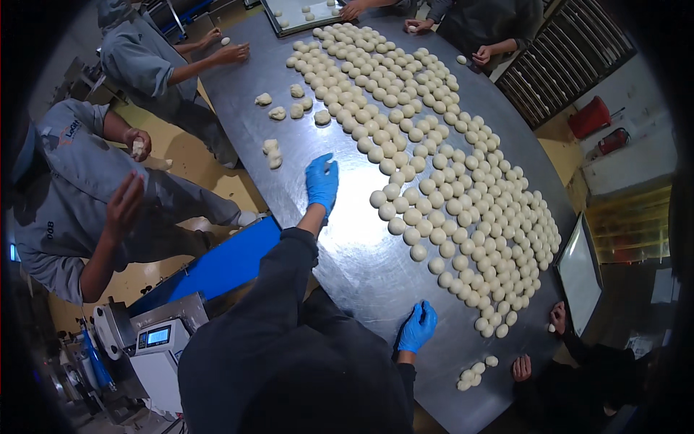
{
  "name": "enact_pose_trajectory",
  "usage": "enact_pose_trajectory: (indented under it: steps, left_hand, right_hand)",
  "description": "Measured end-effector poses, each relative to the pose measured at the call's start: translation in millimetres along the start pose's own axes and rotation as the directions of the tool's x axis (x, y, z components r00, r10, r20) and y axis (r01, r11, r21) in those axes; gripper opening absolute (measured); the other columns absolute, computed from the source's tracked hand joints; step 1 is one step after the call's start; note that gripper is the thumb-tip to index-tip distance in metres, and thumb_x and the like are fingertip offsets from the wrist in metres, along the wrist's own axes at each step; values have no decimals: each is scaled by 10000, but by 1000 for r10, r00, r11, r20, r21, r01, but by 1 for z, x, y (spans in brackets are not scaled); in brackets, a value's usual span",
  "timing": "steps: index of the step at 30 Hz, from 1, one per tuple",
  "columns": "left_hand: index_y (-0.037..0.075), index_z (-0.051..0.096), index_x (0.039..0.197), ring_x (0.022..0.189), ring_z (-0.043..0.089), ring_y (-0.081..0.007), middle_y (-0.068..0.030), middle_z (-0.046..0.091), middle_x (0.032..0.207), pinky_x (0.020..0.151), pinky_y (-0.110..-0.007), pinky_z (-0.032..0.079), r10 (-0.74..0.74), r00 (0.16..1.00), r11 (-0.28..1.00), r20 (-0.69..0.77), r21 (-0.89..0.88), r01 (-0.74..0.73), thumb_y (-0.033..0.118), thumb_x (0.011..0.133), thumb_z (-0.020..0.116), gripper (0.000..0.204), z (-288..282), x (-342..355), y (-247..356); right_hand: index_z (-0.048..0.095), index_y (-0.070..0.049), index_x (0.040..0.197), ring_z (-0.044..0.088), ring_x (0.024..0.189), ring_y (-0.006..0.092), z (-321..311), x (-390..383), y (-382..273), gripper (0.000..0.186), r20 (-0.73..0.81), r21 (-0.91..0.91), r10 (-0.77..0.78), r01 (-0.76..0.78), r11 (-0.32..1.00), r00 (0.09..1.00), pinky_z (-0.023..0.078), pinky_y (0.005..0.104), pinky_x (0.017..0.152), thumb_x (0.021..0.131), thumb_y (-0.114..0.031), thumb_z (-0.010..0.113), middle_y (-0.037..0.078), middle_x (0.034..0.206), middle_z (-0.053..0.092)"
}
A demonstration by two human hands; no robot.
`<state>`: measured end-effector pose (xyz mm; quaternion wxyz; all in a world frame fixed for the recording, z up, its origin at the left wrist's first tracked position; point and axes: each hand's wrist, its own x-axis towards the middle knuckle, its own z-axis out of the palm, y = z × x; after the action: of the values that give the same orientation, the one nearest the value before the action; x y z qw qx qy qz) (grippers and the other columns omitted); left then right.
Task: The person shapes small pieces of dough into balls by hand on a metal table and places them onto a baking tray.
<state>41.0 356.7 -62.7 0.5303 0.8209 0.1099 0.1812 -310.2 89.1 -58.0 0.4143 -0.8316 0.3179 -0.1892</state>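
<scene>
My left hand (322, 184), in a blue glove, is at the steel table (361, 249), left of the large field of round dough balls (463, 195). Its fingers are curled, and a small pale patch shows between thumb and forefinger; I cannot tell whether it is dough. Rough dough lumps (297, 111) lie just beyond this hand, with a small stack of dough pieces (272, 153) to its left. My right hand (417, 328), also gloved in blue, is near the table's front edge with its fingers bent inward. Whatever it may hold is hidden beneath the fingers.
Co-workers stand around the table, their hands (233, 53) at dough on the left and far sides. A tray (303, 13) with dough balls sits at the far end. Several dough balls (471, 376) lie front right. A machine with a screen (155, 337) stands at left.
</scene>
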Motion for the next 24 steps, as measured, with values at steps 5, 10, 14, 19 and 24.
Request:
enact_pose_trajectory:
  steps: [5, 10, 14, 19, 24]
  left_hand:
    - [65, 665, 1236, 1152, 602, -324, -192, 605, 1244, 935, -444, 516, 143, 990, 960, -17, 245, -135, 193, 816, 804, 460, -44, -7, -5]
    - [108, 699, 1186, 1226, 533, -380, -197, 573, 1301, 1074, -497, 401, 228, 929, 778, -290, 628, 5, 327, 733, 865, 530, -73, 49, 0]
    - [114, 733, 1052, 1194, 555, -347, -171, 616, 1259, 1026, -497, 419, 29, 996, 734, -86, 678, 37, 359, 799, 812, 360, -83, 105, -46]
    - [72, 698, 1033, 978, 640, -311, -158, 679, 1112, 899, -403, 508, -318, 945, 932, 79, 206, 297, 293, 879, 758, 277, -72, 109, -40]
    - [16, 618, 1191, 1191, 544, -250, -140, 569, 1283, 1058, -348, 420, 289, 526, 957, 800, -264, -124, 6, 897, 573, 298, -44, -49, 75]
  right_hand:
    - [690, 50, 1145, 635, 1000, 281, -1, -1, 1, 245, -19, -61, -54, 53, 997, 998, 519, 393, 877, 932, -70, 704, 164, 1083, 668]
    - [690, 53, 1145, 633, 1005, 287, 0, -1, 5, 242, -27, -56, -22, 21, 998, 999, 517, 401, 891, 936, -68, 698, 170, 1080, 668]
    - [691, 55, 1142, 634, 1000, 290, 2, 0, 1, 241, -4, -86, -37, 36, 996, 999, 516, 400, 898, 936, -70, 697, 171, 1084, 665]
    - [689, 46, 1148, 630, 1006, 283, 5, 4, -4, 246, -11, -51, 54, -55, 997, 998, 513, 402, 910, 942, -87, 693, 156, 1111, 663]
    - [532, -51, 1414, 582, 1120, 299, -1, 11, -43, 558, 352, 715, 461, -552, 430, 814, 492, 493, 972, 1010, -431, 595, 127, 1292, 597]
